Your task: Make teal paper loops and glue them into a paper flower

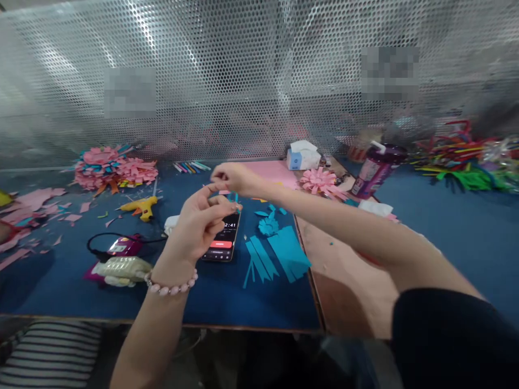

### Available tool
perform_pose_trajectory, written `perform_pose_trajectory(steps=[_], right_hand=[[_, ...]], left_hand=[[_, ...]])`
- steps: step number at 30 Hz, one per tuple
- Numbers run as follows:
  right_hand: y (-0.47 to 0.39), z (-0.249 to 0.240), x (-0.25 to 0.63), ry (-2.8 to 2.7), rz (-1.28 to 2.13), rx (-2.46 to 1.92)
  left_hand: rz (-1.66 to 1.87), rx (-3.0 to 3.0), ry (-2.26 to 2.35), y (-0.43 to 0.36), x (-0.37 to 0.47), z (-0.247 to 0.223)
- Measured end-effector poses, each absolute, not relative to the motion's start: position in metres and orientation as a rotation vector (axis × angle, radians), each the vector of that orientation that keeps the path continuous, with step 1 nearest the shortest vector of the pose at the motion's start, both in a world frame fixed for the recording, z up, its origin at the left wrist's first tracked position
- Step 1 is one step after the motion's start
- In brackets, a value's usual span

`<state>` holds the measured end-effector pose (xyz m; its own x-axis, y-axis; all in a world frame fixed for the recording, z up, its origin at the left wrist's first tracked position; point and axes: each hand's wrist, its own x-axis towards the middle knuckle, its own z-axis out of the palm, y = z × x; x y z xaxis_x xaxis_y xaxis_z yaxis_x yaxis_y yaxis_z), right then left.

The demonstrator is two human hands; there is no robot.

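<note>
Over a blue counter (259,308), left hand (197,221) and right hand (235,179) were close together

Both grips were curled inward; whether either pinched anything, I could not tell. Cut blue paper (291,253) lay to their right. The left hand partly hid a lit smartphone (221,251). A blue paper flower (268,226) lay just beyond the paper; a small blue piece (233,198) showed by the left fingertips.

Shiny perforated metal partition (243,70) behind a blue tabletop (275,310)

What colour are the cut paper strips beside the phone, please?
The paper strips are turquoise blue, as the head view shows.
</note>
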<state>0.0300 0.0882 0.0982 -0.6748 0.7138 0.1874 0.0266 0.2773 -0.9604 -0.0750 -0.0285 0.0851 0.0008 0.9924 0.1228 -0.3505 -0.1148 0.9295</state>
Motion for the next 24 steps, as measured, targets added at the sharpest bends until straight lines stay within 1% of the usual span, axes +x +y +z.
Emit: perform_pose_trajectory(steps=[4, 6, 8, 11, 17, 20, 24], right_hand=[[0.046, 0.080, 0.125, -1.887, 1.225, -0.792], [0.015, 0.065, 0.164, -1.832, 1.244, -0.943], [-0.011, 0.052, 0.189, -1.794, 1.349, -0.995], [-0.032, 0.037, 0.207, -1.721, 1.393, -0.991], [-0.038, 0.015, 0.221, -1.600, 1.459, -0.969], [-0.039, 0.010, 0.225, -1.551, 1.488, -0.991], [-0.034, 0.012, 0.228, -1.656, 1.457, -0.949]], left_hand=[[1.243, 1.134, 0.900, -0.031, -0.051, 0.073], [1.155, 1.174, 0.931, -0.034, -0.035, 0.066], [1.061, 1.216, 0.953, -0.036, -0.019, 0.060], [0.948, 1.277, 0.967, -0.036, 0.001, 0.051], [0.813, 1.351, 0.995, -0.031, 0.021, 0.035], [0.776, 1.399, 0.966, -0.032, 0.027, 0.031], [0.736, 1.410, 0.975, -0.030, 0.030, 0.028]])
